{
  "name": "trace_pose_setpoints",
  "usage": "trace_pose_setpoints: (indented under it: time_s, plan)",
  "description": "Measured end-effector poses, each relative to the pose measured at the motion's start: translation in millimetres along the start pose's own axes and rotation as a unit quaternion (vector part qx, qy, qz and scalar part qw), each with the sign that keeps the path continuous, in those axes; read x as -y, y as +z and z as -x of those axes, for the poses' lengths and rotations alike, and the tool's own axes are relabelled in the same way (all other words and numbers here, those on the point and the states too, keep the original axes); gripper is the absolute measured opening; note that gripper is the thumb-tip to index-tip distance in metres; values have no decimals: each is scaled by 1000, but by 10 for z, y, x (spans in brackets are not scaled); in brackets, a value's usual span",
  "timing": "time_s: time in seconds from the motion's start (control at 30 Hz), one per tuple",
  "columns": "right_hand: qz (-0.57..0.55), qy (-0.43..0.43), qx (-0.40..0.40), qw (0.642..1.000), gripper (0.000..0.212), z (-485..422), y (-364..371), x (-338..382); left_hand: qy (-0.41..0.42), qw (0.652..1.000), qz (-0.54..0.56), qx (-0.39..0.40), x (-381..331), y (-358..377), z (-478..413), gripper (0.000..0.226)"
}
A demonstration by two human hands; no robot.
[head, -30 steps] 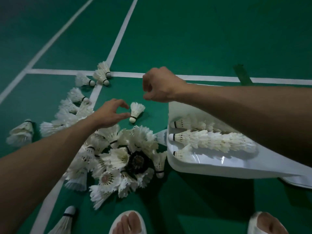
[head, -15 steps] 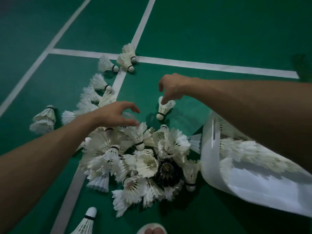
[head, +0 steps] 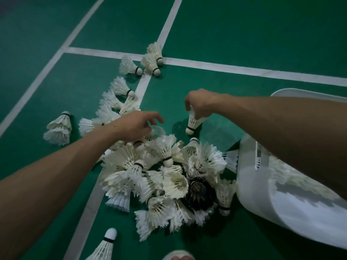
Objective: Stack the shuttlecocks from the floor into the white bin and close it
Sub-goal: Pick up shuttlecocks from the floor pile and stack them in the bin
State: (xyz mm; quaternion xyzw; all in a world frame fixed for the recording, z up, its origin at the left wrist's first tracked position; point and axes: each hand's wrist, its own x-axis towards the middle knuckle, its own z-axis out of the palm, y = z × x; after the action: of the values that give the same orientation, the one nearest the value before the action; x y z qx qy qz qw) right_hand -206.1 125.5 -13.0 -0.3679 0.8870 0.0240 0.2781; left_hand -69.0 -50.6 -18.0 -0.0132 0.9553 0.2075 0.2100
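Shuttlecock (head: 193,122), cork down, over the floor (head: 244,34) just beyond the pile (head: 159,175): the right hand (head: 201,105) is pinching its feathers with curled fingers. The left hand (head: 135,126) is hovering over the pile's far edge, fingers loosely curled; whether they are gripping anything cannot be told. The white bin (head: 300,222) is lying on its side at the right, holding stacked shuttlecocks.

Body in view: 2 forearms, left forearm (head: 56,175) and right forearm (head: 281,124), bare from wrist to frame edge. left hand (head: 135,126) and right hand (head: 201,104) bare too. Bottom edge: 1 white open-toe slipper (head: 175,253), toes (head: 181,258) showing, rest cut off.
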Motion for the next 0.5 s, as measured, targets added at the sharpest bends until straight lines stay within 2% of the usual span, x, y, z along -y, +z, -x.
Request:
trace_pose_setpoints:
  time_s: [0.13,0.2,0.5]
  plan:
    - [-22,-8,-26,999,37,64,-20,-14,-7,995,47,-89,28,-78,23,33]
    - [-38,-9,-36,999,36,109,-32,-34,-12,993,56,-104,-5,-94,30,30]
    - [-74,-13,-74,994,33,225,-76,-85,-70,979,187,-30,-126,-56,92,22]
